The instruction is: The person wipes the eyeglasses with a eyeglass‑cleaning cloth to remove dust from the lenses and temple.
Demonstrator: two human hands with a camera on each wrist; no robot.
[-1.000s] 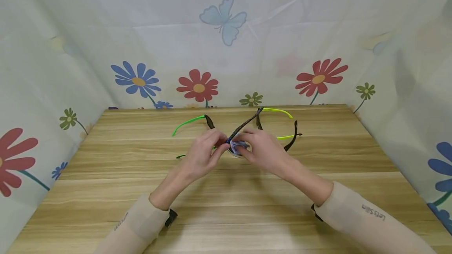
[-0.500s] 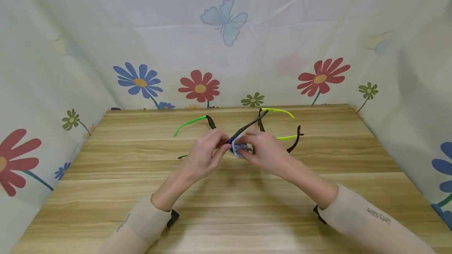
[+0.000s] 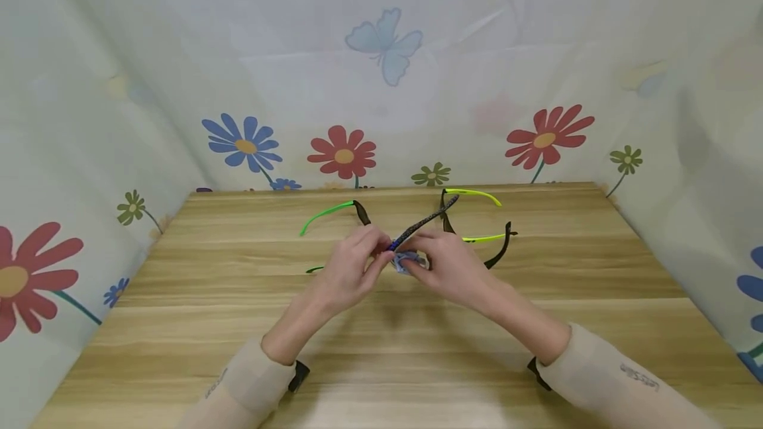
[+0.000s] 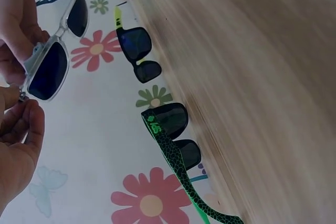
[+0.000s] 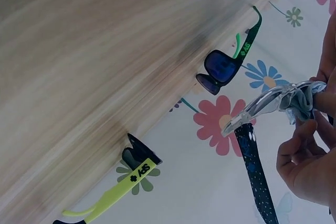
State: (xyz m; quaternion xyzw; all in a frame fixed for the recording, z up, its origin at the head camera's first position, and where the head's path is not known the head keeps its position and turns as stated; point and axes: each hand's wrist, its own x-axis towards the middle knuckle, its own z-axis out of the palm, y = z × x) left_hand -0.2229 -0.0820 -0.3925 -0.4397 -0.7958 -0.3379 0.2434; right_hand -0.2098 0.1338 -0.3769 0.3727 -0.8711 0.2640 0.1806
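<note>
A pair of sunglasses with a clear frame (image 4: 48, 74), dark blue lenses and speckled dark temples is held above the table. My left hand (image 3: 353, 267) pinches it near one hinge, where a temple (image 3: 424, 220) slants up and away. With curled fingers and thumb, my right hand (image 3: 454, 268) pinches a crumpled light blue cloth (image 3: 408, 261) against the lens beside it. In the right wrist view the cloth (image 5: 300, 103) is folded over the clear frame. Fingers cover part of the frame and the cloth.
Behind the hands, green-templed sunglasses (image 4: 170, 137) rest on the wooden table (image 3: 208, 250) to the left. Yellow-templed sunglasses (image 4: 135, 45) lie to the right. A flower-printed curtain (image 3: 286, 85) stands around the table's back and sides.
The held sunglasses have tilted slightly, their raised temple swinging a little to the right. The cloth has shifted slightly at the lens under my right fingers. The head view has tipped slightly.
</note>
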